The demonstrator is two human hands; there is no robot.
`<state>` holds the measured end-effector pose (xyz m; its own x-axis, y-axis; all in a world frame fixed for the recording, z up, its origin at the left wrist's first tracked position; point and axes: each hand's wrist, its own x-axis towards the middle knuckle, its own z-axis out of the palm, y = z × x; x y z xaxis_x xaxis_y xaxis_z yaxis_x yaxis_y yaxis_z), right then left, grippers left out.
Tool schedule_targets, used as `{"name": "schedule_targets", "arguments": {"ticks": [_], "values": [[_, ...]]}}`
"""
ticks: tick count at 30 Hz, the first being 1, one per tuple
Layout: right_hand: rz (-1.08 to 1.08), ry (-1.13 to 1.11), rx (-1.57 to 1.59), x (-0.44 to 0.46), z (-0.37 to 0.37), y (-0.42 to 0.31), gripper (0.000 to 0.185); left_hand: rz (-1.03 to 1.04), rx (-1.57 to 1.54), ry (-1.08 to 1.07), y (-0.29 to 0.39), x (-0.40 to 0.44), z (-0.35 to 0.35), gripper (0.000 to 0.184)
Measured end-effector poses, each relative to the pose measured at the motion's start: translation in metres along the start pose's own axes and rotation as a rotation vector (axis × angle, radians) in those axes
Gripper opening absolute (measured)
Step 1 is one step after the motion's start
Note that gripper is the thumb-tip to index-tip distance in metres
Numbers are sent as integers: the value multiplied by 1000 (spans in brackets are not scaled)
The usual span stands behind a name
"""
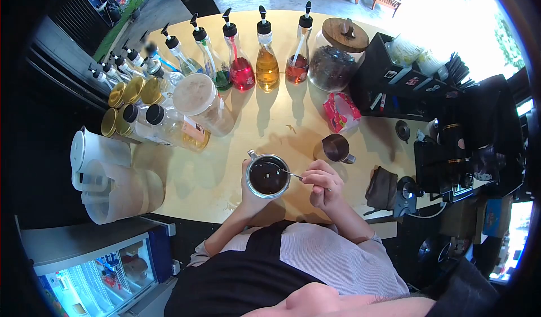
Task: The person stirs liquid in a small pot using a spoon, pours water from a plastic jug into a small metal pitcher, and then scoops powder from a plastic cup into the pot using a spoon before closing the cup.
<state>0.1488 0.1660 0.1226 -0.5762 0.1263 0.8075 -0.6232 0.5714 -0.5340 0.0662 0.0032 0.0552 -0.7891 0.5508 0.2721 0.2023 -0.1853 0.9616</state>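
Dark liquid already in the handled mug point(259, 191), spoon point(295, 175) dipped in at the rim nearest the right hand point(324, 185), so I'd call this mid-stir, filling done at least in part. Can't judge from my feed whether the liquid is mixed through; what's left, as I read it, is finishing the stir and getting the spoon out. Left hand point(252, 197) is curled around the mug's near left side, fingers closed to its width; right hand has fingers and thumb pinched on the spoon's handle. Mug sits between the hands, over the surface point(191, 173); can't tell if its base touches. It's round, silvery at the rim, handle pointing away from me past the left hand, liquid near black with small bright spots, maybe glints. Spoon's bowl end I can't make out. Small metal pitcher point(336, 147) stands just beyond the right hand, untouched, contents unclear; pink packet point(340, 113) farther out past it.
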Motion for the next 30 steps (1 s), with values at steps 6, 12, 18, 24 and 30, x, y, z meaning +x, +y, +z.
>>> {"name": "schedule_targets", "arguments": {"ticks": [6,12,18,24,30], "values": [[-7,20,33,-1,0,1,27,-16,-39,15,-2,-1,1,74],[-17,19,13,1,0,0,26,-51,-35,-1,1,0,1,75],[8,0,-3,-1,-1,-1,30,-113,-86,6,-10,-2,-2,81],[-2,-8,6,-1,0,-1,31,-80,-81,1,-5,-2,-1,66],[-7,4,-3,1,1,-1,31,-37,-27,7,2,0,0,72]]}}
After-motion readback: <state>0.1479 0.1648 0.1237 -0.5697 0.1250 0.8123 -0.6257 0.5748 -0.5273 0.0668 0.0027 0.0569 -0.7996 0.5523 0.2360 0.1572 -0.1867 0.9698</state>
